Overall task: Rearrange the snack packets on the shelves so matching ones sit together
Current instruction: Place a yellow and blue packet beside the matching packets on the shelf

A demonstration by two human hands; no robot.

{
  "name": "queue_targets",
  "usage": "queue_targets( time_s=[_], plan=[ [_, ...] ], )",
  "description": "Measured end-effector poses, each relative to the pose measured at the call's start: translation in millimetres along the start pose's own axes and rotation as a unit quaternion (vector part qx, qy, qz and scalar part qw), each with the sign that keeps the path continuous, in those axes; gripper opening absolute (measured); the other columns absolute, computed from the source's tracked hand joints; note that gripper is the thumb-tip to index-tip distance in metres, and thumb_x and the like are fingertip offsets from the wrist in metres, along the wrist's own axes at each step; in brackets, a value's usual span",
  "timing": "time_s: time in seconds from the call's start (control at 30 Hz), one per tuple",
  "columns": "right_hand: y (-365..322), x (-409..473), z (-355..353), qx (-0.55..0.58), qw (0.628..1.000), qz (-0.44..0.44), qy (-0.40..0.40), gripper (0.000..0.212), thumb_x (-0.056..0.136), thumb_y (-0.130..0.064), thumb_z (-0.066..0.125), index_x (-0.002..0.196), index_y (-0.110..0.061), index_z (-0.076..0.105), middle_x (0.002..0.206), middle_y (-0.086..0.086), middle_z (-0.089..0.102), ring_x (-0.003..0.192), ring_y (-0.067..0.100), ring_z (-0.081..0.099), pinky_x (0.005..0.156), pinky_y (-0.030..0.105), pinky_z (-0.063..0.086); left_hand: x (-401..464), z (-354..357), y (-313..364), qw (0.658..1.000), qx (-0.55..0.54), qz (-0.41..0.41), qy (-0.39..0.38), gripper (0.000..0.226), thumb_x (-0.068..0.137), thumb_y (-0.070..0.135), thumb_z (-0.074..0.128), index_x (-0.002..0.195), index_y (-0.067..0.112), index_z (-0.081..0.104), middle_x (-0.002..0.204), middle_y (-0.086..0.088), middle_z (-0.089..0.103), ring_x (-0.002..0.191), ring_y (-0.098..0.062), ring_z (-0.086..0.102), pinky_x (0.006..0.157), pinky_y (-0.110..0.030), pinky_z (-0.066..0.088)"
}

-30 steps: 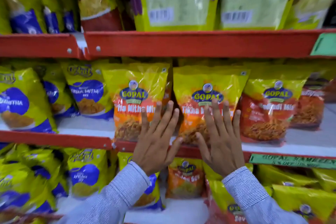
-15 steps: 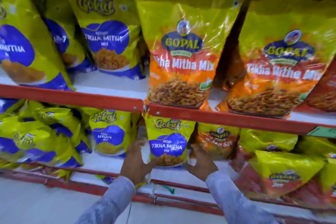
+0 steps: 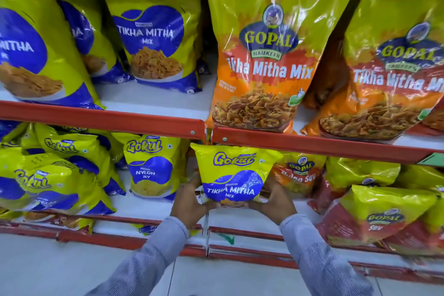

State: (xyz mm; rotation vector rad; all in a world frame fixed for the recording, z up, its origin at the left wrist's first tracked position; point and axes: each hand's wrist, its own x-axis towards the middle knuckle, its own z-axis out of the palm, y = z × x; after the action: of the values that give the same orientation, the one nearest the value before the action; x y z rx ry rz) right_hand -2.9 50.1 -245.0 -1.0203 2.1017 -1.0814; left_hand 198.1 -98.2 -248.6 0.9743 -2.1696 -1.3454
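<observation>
A small yellow and blue Gokul Tikha Mitha Mix packet point(image 3: 234, 173) is held upright in front of the lower shelf. My left hand point(image 3: 189, 202) grips its lower left edge and my right hand point(image 3: 274, 202) grips its lower right edge. On the upper shelf stand large Gokul Tikha Mitha Mix packets point(image 3: 151, 31) at the left and large orange Gopal Tikha Mitha Mix packets point(image 3: 264, 55) at the right. A Gokul Nylon Sev packet point(image 3: 151, 170) stands left of the held packet. A Gopal Nylon Sev packet point(image 3: 300, 175) is partly hidden behind it at the right.
Red shelf edges point(image 3: 108, 119) run across the view. A heap of Gokul packets point(image 3: 48, 182) fills the lower left. Gopal Sev packets point(image 3: 379, 216) lean at the lower right. A bare white strip of lower shelf point(image 3: 149, 209) lies under the hands. Grey floor point(image 3: 72, 267) is below.
The view dropped from the middle shelf to the lower one. My hands left the Gopal packets, went down, and closed on the small Gokul Tikha Mitha Mix packet, now drawn forward.
</observation>
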Motion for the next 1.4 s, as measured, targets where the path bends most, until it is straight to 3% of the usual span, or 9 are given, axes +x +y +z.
queue_targets(
  time_s=[0.07,0.17,0.33,0.53,0.7,0.9,1.07,1.27,1.4],
  plan=[
    [-21,-14,-12,0.013,0.999,-0.042,0.006,0.067,0.062,-0.005,0.089,0.116,-0.030,0.059,0.106,-0.015,0.073,0.094,-0.011,0.066,0.083,0.012,0.053,-13,-19,22,1.000,-0.009,0.023,0.010,0.065,0.053,0.035,0.094,0.108,0.045,0.060,0.105,0.044,0.067,0.097,0.014,0.064,0.082,-0.012,0.052],
    [-55,-42,-27,0.040,0.995,-0.086,-0.012,0.059,0.060,-0.021,0.088,0.113,-0.034,0.065,0.107,-0.015,0.077,0.098,0.002,0.071,0.085,0.019,0.057,-38,-46,48,0.998,-0.024,0.054,0.026,0.063,0.053,0.047,0.090,0.111,0.035,0.068,0.105,0.020,0.077,0.101,-0.003,0.070,0.088,-0.032,0.057],
    [-68,-80,-25,0.071,0.994,-0.087,-0.010,0.047,0.060,-0.024,0.089,0.104,-0.024,0.072,0.099,-0.011,0.080,0.092,0.009,0.075,0.080,0.031,0.060,-79,-60,66,0.995,-0.060,0.058,0.057,0.062,0.057,0.041,0.093,0.114,0.032,0.069,0.107,0.007,0.079,0.102,-0.016,0.073,0.090,-0.051,0.059],
    [-99,-94,-33,0.096,0.986,-0.136,0.020,0.055,0.053,-0.027,0.089,0.104,-0.019,0.071,0.100,-0.011,0.080,0.093,0.008,0.074,0.082,0.025,0.059,-93,-75,93,0.987,-0.072,0.103,0.098,0.060,0.050,0.028,0.093,0.105,0.036,0.072,0.102,0.012,0.080,0.098,-0.012,0.074,0.088,-0.039,0.060],
    [-158,-83,-57,0.116,0.970,-0.212,0.031,0.055,0.055,-0.012,0.089,0.106,-0.014,0.069,0.102,-0.014,0.079,0.093,0.003,0.073,0.078,0.017,0.056,-85,-106,133,0.971,-0.121,0.150,0.141,0.060,0.048,0.026,0.093,0.104,0.025,0.074,0.103,0.005,0.080,0.093,-0.012,0.073,0.085,-0.032,0.060],
    [-223,-62,-72,0.125,0.956,-0.263,0.040,0.059,0.052,-0.018,0.089,0.107,-0.024,0.068,0.106,-0.018,0.077,0.101,0.002,0.071,0.084,0.018,0.055,-72,-148,171,0.955,-0.122,0.205,0.179,0.061,0.048,0.026,0.091,0.106,0.014,0.071,0.103,0.005,0.080,0.092,-0.010,0.072,0.081,-0.021,0.057],
    [-249,-44,-36,0.109,0.957,-0.265,0.044,0.071,0.053,-0.026,0.089,0.119,-0.021,0.065,0.113,-0.007,0.076,0.104,0.010,0.071,0.091,0.045,0.059,-68,-184,159,0.951,-0.138,0.195,0.197,0.071,0.046,0.026,0.094,0.111,0.013,0.068,0.106,0.004,0.080,0.093,-0.011,0.073,0.081,-0.024,0.060],
    [-295,-3,7,0.113,0.957,-0.259,0.062,0.077,0.056,-0.036,0.083,0.128,-0.025,0.059,0.119,-0.006,0.074,0.107,0.006,0.069,0.092,0.043,0.058,-18,-230,149,0.955,-0.140,0.187,0.184,0.062,0.068,-0.027,0.071,0.112,0.017,0.058,0.095,0.021,0.079,0.088,0.003,0.071,0.073,-0.014,0.058],
    [-317,25,9,0.093,0.960,-0.243,0.104,0.076,0.061,-0.033,0.081,0.133,-0.027,0.055,0.120,-0.011,0.072,0.103,0.001,0.069,0.092,0.037,0.058,32,-248,149,0.955,-0.140,0.195,0.176,0.062,0.068,-0.017,0.075,0.117,0.016,0.056,0.102,0.016,0.079,0.096,0.000,0.069,0.081,-0.021,0.059]
  ],
)
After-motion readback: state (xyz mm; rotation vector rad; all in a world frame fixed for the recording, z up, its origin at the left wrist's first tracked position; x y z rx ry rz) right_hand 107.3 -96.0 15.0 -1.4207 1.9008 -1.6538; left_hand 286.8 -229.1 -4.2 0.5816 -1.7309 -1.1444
